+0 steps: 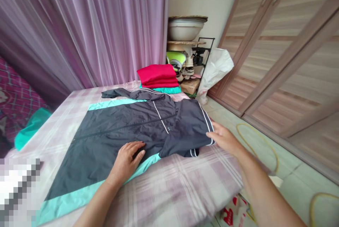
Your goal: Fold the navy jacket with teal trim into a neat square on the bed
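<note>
A dark grey jacket with turquoise side panels and white piping lies zipped and spread out on the bed. My left hand rests flat on its near side, with the fingers stretched out over the fabric. At the right end, a sleeve with white stripes lies folded over across the top of the jacket. My right hand pinches the striped edge of that sleeve between thumb and fingers. On the far side, the other sleeve runs along the jacket's edge.
Folded red cloth sits on turquoise cloth at the bed's far edge. Behind are purple curtains and a shoe rack with basins. A white bag stands by the wooden wardrobe.
</note>
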`<state>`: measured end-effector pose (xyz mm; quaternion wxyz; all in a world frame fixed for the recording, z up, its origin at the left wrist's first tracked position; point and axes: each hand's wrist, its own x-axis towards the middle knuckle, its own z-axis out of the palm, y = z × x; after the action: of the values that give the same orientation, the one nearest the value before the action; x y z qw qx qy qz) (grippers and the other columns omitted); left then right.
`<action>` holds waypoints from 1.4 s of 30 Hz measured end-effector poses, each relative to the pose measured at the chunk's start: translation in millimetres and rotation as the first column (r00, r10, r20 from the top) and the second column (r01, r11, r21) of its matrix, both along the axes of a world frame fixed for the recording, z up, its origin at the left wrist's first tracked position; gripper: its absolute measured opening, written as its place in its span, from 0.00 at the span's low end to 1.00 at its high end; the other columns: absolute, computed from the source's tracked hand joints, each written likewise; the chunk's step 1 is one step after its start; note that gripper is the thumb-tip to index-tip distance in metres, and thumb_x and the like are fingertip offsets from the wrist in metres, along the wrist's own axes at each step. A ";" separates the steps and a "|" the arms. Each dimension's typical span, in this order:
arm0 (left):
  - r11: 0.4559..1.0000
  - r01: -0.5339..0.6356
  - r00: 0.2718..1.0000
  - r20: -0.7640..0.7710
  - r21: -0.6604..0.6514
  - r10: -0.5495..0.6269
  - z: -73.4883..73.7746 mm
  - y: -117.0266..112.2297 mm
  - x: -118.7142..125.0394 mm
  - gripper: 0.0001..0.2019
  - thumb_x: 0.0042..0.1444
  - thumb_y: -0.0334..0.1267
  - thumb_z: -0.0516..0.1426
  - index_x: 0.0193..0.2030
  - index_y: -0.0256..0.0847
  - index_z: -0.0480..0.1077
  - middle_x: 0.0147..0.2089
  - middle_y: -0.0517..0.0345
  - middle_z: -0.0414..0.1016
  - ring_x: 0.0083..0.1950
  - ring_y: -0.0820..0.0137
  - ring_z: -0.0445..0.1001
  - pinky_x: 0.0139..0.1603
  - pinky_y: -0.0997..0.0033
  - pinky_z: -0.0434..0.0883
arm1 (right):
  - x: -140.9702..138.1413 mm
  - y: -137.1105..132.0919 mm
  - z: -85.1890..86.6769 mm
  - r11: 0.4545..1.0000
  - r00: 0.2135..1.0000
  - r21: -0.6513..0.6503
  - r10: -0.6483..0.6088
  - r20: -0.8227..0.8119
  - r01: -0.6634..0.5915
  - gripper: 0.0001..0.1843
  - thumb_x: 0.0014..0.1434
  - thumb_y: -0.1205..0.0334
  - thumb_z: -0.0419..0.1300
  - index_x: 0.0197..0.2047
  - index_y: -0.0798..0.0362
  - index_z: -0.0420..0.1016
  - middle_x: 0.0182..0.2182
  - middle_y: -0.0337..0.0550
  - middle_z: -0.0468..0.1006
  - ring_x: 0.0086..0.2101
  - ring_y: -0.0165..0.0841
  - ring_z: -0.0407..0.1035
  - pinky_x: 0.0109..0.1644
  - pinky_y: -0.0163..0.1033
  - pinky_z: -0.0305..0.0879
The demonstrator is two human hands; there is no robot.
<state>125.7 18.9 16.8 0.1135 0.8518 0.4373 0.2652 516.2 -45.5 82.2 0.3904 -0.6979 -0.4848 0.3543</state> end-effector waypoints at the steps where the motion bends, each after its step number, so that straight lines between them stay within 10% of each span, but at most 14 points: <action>1: 1.000 0.012 1.000 -0.025 0.010 -0.012 -0.8 -0.3 -0.8 0.19 0.64 0.52 0.51 0.53 0.48 0.77 0.53 0.52 0.80 0.55 0.60 0.77 0.57 0.54 0.73 | 0.9 -11.8 -7.8 0.996 0.989 -0.087 -0.017 0.148 0.030 0.29 0.53 0.55 0.59 0.58 0.53 0.69 0.29 0.41 0.81 0.31 0.38 0.76 0.38 0.41 0.71; 6: 0.999 0.001 0.985 -0.175 0.042 0.006 -4.4 -4.5 -1.0 0.21 0.60 0.52 0.55 0.57 0.51 0.74 0.60 0.51 0.76 0.60 0.56 0.73 0.64 0.44 0.66 | -17.5 -20.3 0.3 0.988 0.680 -0.024 -0.087 0.728 0.152 0.37 0.59 0.54 0.58 0.69 0.55 0.59 0.57 0.59 0.73 0.57 0.49 0.68 0.57 0.49 0.64; 10: 1.000 -0.012 0.968 -0.251 0.029 0.019 -4.2 -7.4 1.3 0.23 0.60 0.52 0.54 0.60 0.50 0.72 0.63 0.50 0.73 0.64 0.54 0.70 0.67 0.41 0.62 | -40.2 11.2 22.1 0.983 0.636 0.039 0.086 0.767 -0.181 0.31 0.64 0.51 0.54 0.68 0.47 0.63 0.69 0.54 0.58 0.66 0.47 0.54 0.67 0.53 0.54; 15: 0.998 0.053 0.953 -0.298 -0.028 -0.059 6.4 -12.1 -20.0 0.27 0.62 0.55 0.52 0.66 0.51 0.67 0.67 0.51 0.68 0.68 0.55 0.66 0.69 0.46 0.61 | -45.3 47.9 3.2 0.826 0.544 -0.207 0.512 0.665 -0.524 0.39 0.57 0.41 0.62 0.69 0.41 0.62 0.73 0.49 0.46 0.71 0.47 0.38 0.70 0.61 0.40; 19: 0.995 0.063 0.931 -0.354 -0.081 -0.087 15.0 -24.1 -72.2 0.31 0.60 0.59 0.53 0.68 0.55 0.63 0.70 0.53 0.64 0.70 0.53 0.62 0.70 0.43 0.57 | -36.0 59.1 -13.5 0.778 0.468 -0.266 0.573 0.673 -0.569 0.32 0.56 0.40 0.63 0.60 0.44 0.73 0.72 0.52 0.51 0.71 0.48 0.40 0.70 0.62 0.41; 28: 0.981 -0.148 0.893 -0.444 -0.125 0.078 18.7 -51.4 -190.3 0.32 0.52 0.59 0.58 0.65 0.60 0.66 0.70 0.58 0.64 0.67 0.50 0.66 0.66 0.49 0.65 | -16.6 88.7 -9.4 0.831 0.336 -0.291 0.476 0.813 -0.475 0.32 0.60 0.57 0.58 0.68 0.39 0.63 0.71 0.51 0.53 0.69 0.49 0.45 0.67 0.62 0.49; 34: 0.972 -0.146 0.898 -0.437 -0.182 0.053 26.1 -55.2 -208.4 0.32 0.51 0.53 0.58 0.65 0.60 0.66 0.71 0.59 0.63 0.69 0.50 0.63 0.66 0.51 0.66 | -25.9 97.7 0.5 0.761 0.202 -0.408 0.563 0.801 -0.504 0.11 0.54 0.66 0.59 0.40 0.45 0.78 0.56 0.48 0.73 0.57 0.46 0.66 0.54 0.50 0.65; 42: 0.922 -0.307 0.855 -0.494 -0.236 0.158 46.3 -67.2 -190.6 0.29 0.49 0.39 0.51 0.60 0.53 0.73 0.61 0.59 0.75 0.58 0.57 0.75 0.59 0.61 0.72 | 0.8 98.4 23.6 0.803 0.227 -0.315 0.476 0.849 -0.506 0.16 0.49 0.66 0.61 0.39 0.39 0.82 0.37 0.40 0.80 0.40 0.40 0.74 0.43 0.41 0.65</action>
<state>-64.9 -48.3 63.1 0.1027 0.8023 0.5881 -0.0060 517.1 52.9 105.7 -0.0561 -0.5793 -0.8130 0.0185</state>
